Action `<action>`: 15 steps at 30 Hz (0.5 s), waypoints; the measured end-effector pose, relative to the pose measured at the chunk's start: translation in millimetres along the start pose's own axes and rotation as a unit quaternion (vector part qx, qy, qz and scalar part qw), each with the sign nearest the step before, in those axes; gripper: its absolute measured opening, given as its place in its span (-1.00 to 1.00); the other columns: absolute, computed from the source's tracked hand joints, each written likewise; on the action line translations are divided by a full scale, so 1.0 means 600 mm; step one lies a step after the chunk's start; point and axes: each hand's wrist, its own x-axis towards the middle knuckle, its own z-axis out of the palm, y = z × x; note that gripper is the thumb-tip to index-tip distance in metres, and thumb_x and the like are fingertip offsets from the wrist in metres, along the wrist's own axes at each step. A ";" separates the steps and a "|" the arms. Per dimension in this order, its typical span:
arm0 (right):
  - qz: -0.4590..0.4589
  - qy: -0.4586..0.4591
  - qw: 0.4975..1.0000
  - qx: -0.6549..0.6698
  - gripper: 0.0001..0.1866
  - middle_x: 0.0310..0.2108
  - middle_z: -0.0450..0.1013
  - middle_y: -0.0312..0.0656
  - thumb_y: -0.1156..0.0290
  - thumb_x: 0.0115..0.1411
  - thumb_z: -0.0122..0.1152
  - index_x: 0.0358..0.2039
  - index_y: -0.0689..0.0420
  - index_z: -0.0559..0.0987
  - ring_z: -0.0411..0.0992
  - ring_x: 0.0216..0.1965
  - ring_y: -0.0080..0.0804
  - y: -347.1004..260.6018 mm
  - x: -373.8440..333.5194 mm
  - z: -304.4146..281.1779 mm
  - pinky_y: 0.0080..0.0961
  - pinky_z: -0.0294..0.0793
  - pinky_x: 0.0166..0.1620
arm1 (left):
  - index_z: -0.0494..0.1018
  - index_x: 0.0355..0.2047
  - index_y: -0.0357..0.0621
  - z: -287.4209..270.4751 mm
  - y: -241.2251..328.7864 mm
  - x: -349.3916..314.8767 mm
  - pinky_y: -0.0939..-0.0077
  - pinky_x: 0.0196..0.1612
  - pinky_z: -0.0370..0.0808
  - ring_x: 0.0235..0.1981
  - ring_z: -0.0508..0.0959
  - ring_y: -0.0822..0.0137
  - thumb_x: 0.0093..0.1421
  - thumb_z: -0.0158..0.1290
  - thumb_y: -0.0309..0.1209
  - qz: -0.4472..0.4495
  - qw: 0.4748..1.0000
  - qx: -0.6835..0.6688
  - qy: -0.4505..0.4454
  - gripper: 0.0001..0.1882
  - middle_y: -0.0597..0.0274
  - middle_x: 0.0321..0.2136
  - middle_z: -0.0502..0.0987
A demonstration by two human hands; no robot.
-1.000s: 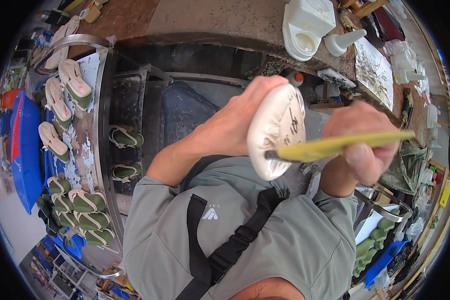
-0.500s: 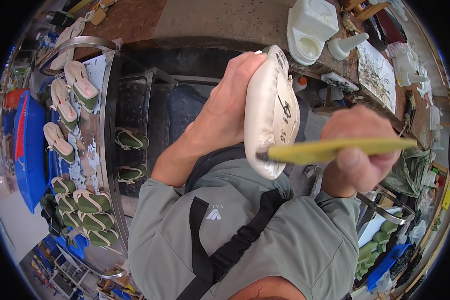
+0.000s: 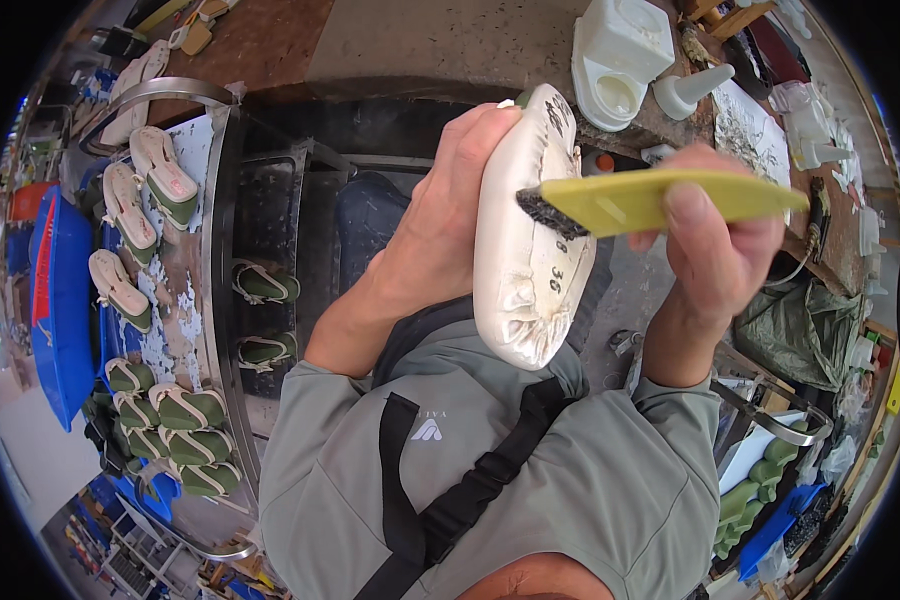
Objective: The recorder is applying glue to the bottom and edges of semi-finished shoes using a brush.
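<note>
My left hand (image 3: 448, 215) is wrapped round the far left side of a cream shoe (image 3: 505, 240), holding it up before my chest. The shoe's underside faces right and up, with gathered, wrinkled material at its near end and dark handwritten marks along the middle. In my right hand (image 3: 715, 235) is a flat yellow-handled brush (image 3: 660, 200), pinched between thumb and fingers. Its dark, stiff-looking bristles touch the middle of the underside. The left fingertips are partly hidden behind the shoe.
On the left, a metal-framed rack (image 3: 225, 220) carries cream-and-green shoes (image 3: 128, 212) and several green ones (image 3: 195, 445). A white plastic dispenser (image 3: 620, 70) and a white nozzled bottle (image 3: 685, 93) stand on the workbench (image 3: 420, 45). Green pieces (image 3: 745, 500) lie at lower right.
The brush has moved from the shoe's near end up to the middle of its underside. The shoe has turned slightly, showing more of the wrinkled near end.
</note>
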 end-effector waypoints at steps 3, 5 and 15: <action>-0.196 -0.130 0.971 -0.038 -0.82 -0.58 0.49 -0.03 0.53 -0.11 0.26 -0.47 0.39 0.56 0.41 -0.67 -0.29 -0.009 -0.012 -0.004 -0.58 0.39 -0.58 | 0.05 0.13 -0.32 0.003 0.006 0.005 0.28 -0.04 0.45 -0.01 0.38 -0.08 -0.26 0.36 -0.47 -0.012 1.000 -0.024 -0.006 -0.04 -0.17 -0.01 0.25; -0.258 -0.174 0.950 -0.036 -0.80 -0.56 0.50 0.00 0.52 -0.11 0.27 -0.49 0.41 0.55 0.43 -0.64 -0.27 -0.006 -0.010 -0.003 -0.52 0.43 -0.59 | 0.07 0.11 -0.32 0.000 0.012 0.010 0.28 -0.04 0.43 0.00 0.36 -0.08 -0.25 0.36 -0.45 -0.043 0.996 -0.073 -0.034 -0.06 -0.15 -0.03 0.26; -0.315 -0.272 0.909 -0.001 -0.79 -0.56 0.49 0.02 0.54 -0.11 0.28 -0.45 0.41 0.55 0.45 -0.64 -0.29 0.006 0.022 -0.016 -0.48 0.44 -0.62 | 0.08 0.12 -0.21 0.009 0.001 0.010 0.27 -0.08 0.46 -0.04 0.42 -0.04 -0.23 0.32 -0.44 -0.053 0.986 -0.096 -0.122 -0.10 -0.04 -0.03 0.28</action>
